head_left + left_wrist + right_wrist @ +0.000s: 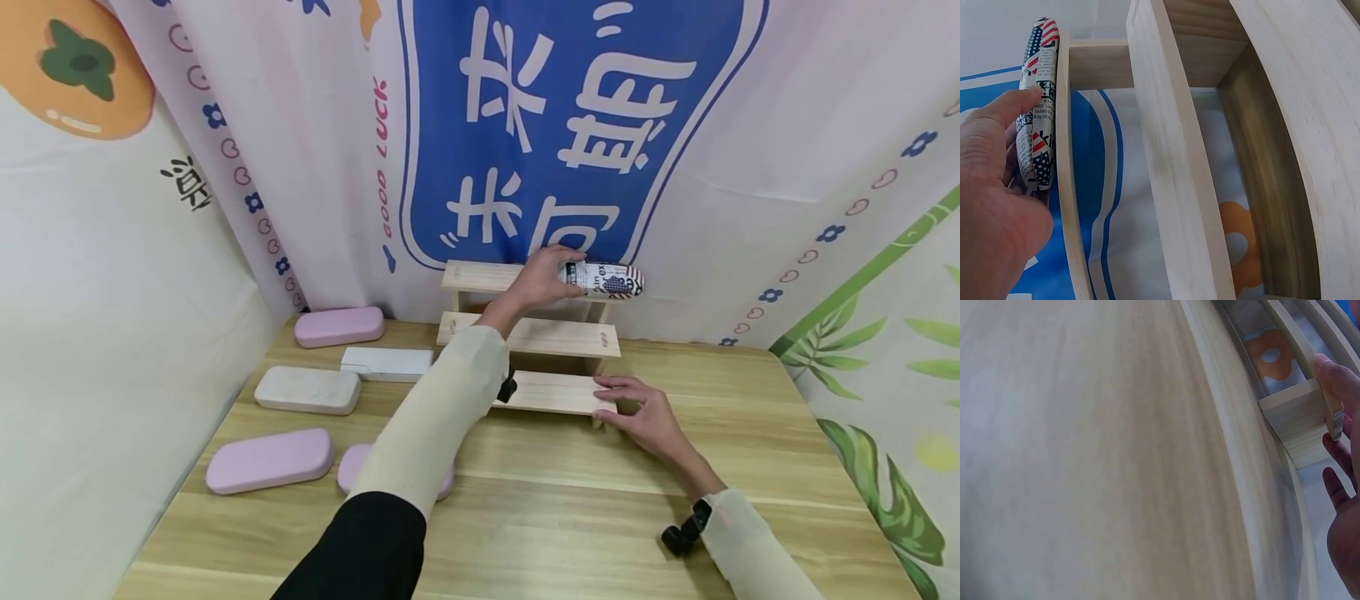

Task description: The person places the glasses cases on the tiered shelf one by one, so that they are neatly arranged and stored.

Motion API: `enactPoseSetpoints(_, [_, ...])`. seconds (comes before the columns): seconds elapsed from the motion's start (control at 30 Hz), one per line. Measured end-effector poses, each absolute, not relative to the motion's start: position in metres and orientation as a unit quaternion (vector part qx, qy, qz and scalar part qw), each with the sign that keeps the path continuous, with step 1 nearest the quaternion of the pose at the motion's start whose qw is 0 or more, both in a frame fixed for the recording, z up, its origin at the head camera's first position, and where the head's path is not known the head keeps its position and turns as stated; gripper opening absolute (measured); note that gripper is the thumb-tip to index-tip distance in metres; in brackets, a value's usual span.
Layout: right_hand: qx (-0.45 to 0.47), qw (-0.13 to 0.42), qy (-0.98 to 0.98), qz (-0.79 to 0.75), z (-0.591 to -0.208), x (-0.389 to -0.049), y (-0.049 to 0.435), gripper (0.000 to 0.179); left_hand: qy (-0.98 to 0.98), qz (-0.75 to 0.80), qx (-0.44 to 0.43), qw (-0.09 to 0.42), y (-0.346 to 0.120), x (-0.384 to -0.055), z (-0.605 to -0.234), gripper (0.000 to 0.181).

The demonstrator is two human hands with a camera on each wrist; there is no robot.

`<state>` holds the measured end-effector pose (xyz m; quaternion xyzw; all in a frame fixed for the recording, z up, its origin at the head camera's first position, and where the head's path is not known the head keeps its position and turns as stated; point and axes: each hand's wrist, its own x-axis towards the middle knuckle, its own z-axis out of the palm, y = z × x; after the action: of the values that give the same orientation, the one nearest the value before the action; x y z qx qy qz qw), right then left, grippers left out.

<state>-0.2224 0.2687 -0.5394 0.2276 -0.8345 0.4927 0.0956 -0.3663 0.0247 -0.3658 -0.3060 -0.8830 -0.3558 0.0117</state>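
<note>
My left hand [542,279] holds a glasses case [602,280] printed with lettering and stars and stripes, thumb on one side and fingers behind. The case lies on the top tier of a three-step wooden rack [555,335], against the back curtain. In the left wrist view the printed case [1039,106] stands out along the edge of the top board, with the lower boards to its right. My right hand [643,412] grips the right end of the rack's lowest board, which the right wrist view shows between thumb and fingers [1337,487].
On the table's left lie a pink case [339,326] at the back, a white case [387,363], a grey-white case [307,390] and a pink case [270,461] nearer the front. Another pink case [352,467] is partly hidden by my left arm. A printed curtain [330,167] hangs behind the table.
</note>
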Motion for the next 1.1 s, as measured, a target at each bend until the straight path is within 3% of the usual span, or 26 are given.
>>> enactPoseSetpoints(0.4, [0.236,0.108,-0.836,0.483,-0.542,-0.223,0.268,0.033,-0.888,-0.357,-0.290,0.015,0.030,-0.369,-0.370,0.062])
enactPoseSetpoints(0.67, [0.233,0.099,-0.835,0.488,-0.540,-0.224,0.267,0.032,-0.887,-0.347,-0.301,0.043,0.028,-0.365,-0.366,0.069])
enactPoseSetpoints(1.1, [0.232,0.096,-0.834,0.492,-0.540,-0.223,0.269,0.031,-0.859,-0.357,-0.362,0.067,0.009,-0.335,-0.352,0.069])
